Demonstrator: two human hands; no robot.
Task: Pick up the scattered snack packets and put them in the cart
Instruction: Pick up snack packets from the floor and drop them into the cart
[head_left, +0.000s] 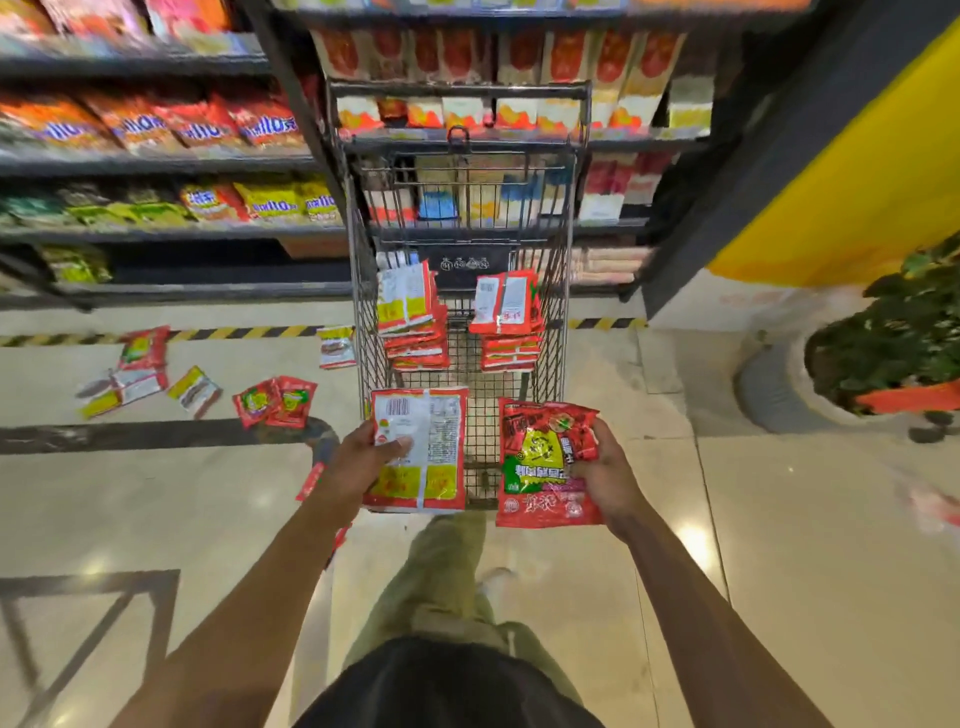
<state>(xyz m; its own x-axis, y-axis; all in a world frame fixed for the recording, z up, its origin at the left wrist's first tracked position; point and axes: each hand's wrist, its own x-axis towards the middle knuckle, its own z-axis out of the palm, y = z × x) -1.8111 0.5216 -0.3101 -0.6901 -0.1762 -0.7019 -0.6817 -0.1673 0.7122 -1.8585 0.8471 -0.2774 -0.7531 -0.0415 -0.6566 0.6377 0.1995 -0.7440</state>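
Fingers (401, 445) of the left hand (363, 460) gripped a white-backed packet (434, 467), the right hand (608, 475) gripped a red packet (540, 467), above the cart's (363, 322) near edge; each seemed best laid flat on the stacks (415, 332) inside.

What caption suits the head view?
Left hand grips a white-backed snack packet, right hand a red snack packet, at a metal wire cart; others litter the floor.

Flat plastic packet (421, 447) white-backed with red border, yellow panels, black barcode, crinkled red plastic packet (545, 462) with yellow-green graphic, dark grey wire-mesh cart (460, 89), glossy cream tiled floor (779, 519), yellow-black diagonal-striped tape (249, 332) along its far edge
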